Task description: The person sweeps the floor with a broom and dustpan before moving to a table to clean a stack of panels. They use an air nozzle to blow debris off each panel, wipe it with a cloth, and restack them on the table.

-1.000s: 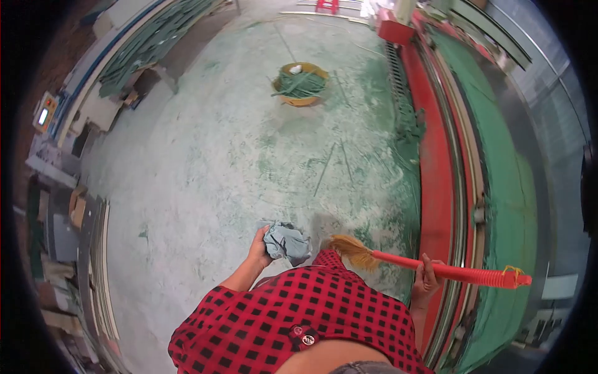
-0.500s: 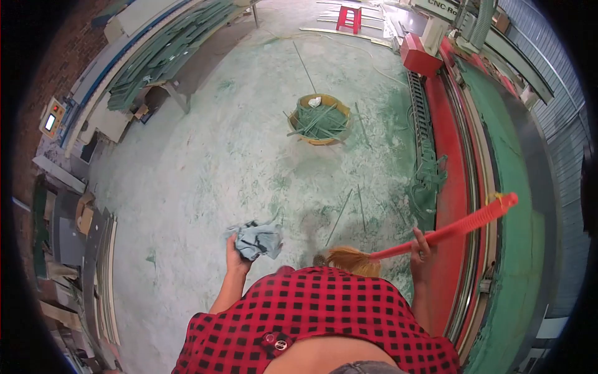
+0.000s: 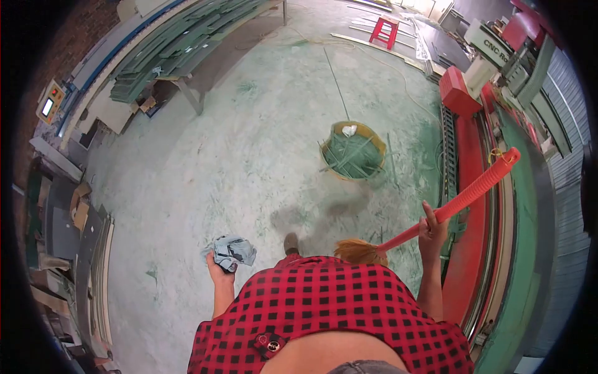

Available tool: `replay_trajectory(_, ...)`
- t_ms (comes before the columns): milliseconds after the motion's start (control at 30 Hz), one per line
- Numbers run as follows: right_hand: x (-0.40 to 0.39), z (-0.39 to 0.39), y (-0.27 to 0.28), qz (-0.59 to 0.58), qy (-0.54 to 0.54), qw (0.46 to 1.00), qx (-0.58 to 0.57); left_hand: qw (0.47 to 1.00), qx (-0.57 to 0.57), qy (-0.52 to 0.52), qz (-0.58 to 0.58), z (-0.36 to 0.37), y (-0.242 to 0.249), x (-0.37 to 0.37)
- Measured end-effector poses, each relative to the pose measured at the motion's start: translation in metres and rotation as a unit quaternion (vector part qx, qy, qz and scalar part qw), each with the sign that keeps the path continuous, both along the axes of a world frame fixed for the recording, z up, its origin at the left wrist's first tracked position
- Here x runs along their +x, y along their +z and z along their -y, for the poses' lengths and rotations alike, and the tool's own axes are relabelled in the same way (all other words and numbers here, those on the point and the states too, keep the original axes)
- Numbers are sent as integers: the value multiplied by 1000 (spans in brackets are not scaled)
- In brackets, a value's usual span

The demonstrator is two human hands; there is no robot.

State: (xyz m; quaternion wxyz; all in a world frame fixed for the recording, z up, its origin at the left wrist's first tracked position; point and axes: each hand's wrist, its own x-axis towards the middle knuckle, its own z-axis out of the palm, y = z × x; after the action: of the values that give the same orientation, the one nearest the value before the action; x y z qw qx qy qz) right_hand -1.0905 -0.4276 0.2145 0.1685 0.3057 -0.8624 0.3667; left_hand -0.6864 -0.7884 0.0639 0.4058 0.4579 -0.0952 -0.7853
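My left hand (image 3: 220, 272) is closed around a crumpled grey-blue cloth (image 3: 233, 252), held out over the floor at the lower left. On the right, my right hand (image 3: 431, 235) grips the red handle of a broom (image 3: 470, 193). The handle slants up to the right, and the straw bristles (image 3: 359, 251) point left, close to the front of my checked shirt. Ahead on the floor stands a yellow basket (image 3: 326, 161) filled with green strips and a white scrap.
A table with stacked green boards (image 3: 187, 53) stands at the upper left. A red and green CNC machine (image 3: 476, 240) runs along the right. Farther back is a red stool (image 3: 384, 32). Boards and cardboard (image 3: 81, 214) lean at the left edge.
The view has shifted, with the basket and stool now farther right in the frame. A shoe tip shows below. The cloth sits farther left, and both hands still hold their things.
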Motion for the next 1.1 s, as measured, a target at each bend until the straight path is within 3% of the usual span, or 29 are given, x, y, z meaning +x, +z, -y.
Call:
replay_trajectory(100, -38, 86, 10, -71, 17, 997, 21, 999, -29, -29, -21, 72, -2, -38)
replay_trajectory(367, -117, 297, 17, 46, 73, 990, -114, 991, -118, -50, -31, 263, 15, -156)
replay_trajectory(533, -194, 432, -10, 102, 119, 979, -132, 991, -133, -11, -12, 369, 15, -235)
replay_trajectory(600, -230, 486, -24, 46, 103, 990, -82, 991, -132, 14, -13, 399, 7, -255)
replay_trajectory(733, -274, 610, -13, 120, 155, 976, -99, 995, -95, 37, -14, 457, 1, -285)
replay_trajectory(867, -318, 729, -2, 10, 261, 960, -98, 994, -88, 71, -5, 506, 18, -322)
replay_trajectory(933, -329, 791, 3, 17, 284, 955, -86, 991, -83, 91, 41, 533, 16, -335)
replay_trajectory(1000, -335, 852, 7, 40, 313, 946, -78, 990, -55, 83, 100, 567, 21, -350)
replay_trajectory(1067, -328, 909, 12, 43, 324, 942, -71, 952, -187, -48, 239, 604, 37, -376)
replay_trajectory(1100, -324, 939, 13, 79, 351, 932, -52, 942, -218, -106, 233, 629, 44, -388)
